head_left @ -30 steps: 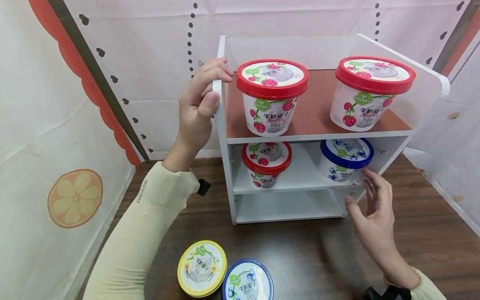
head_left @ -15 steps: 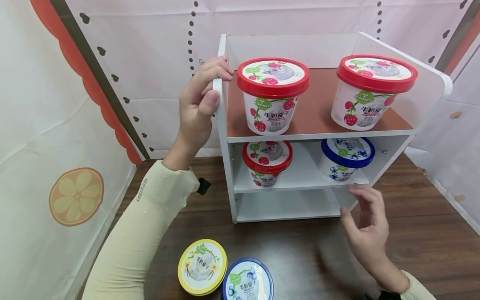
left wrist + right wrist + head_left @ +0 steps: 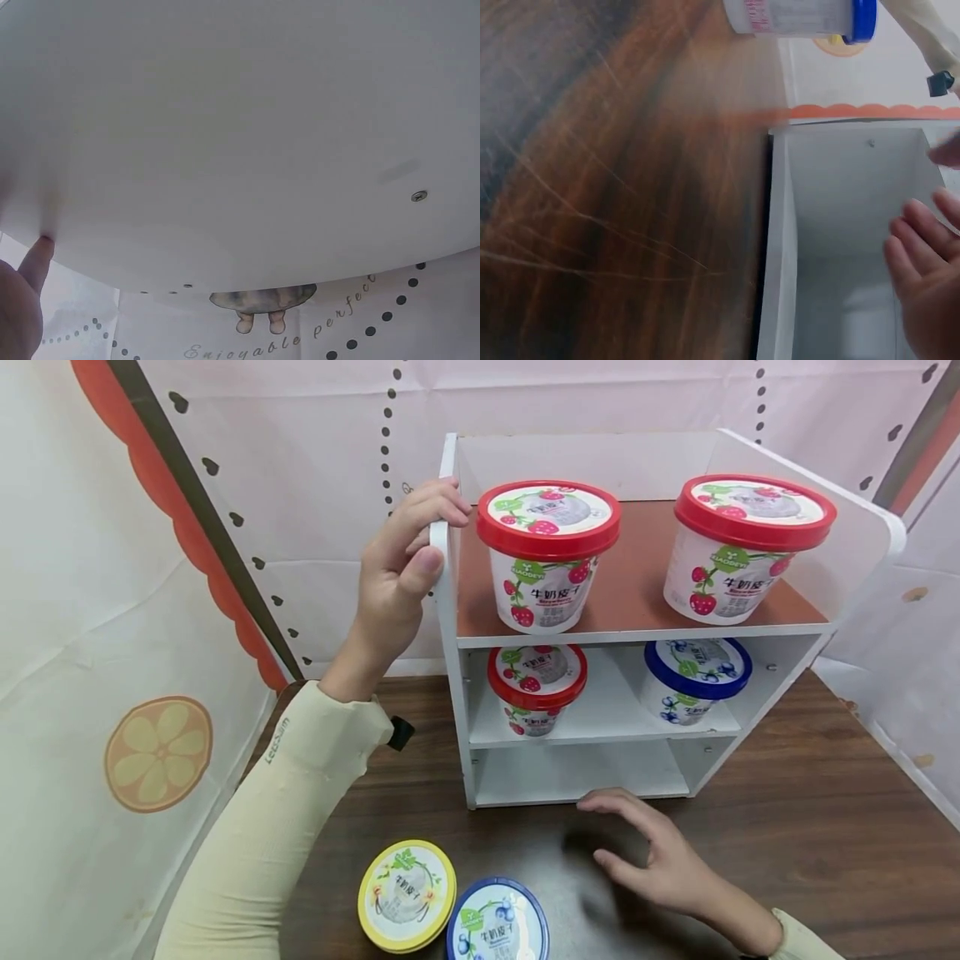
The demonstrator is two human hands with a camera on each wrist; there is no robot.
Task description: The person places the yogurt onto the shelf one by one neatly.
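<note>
My left hand [image 3: 401, 564] grips the left side panel of a small white shelf unit [image 3: 448, 635], thumb at the front edge and fingers over the top. In the left wrist view the white panel [image 3: 225, 150] fills most of the picture. My right hand [image 3: 660, 860], fingers loosely bent and holding nothing, is over the table in front of the lowest shelf. To its left stand a blue-lidded tub [image 3: 497, 922] and a yellow-lidded tub [image 3: 407, 896], side by side. The right wrist view shows the blue-lidded tub [image 3: 795, 16] at the top edge.
Two red-lidded strawberry tubs stand on the brown top shelf [image 3: 645, 568], one left [image 3: 547, 560], one right [image 3: 742, 552]. Below them, a smaller-looking red-lidded tub [image 3: 536, 689] and a blue-lidded blueberry tub [image 3: 696, 681] sit on the middle shelf. A printed cloth [image 3: 300, 443] hangs behind.
My right hand has come away from the blue-lidded tub on the middle shelf and moved down and left over the table. The left hand stays on the panel.
</note>
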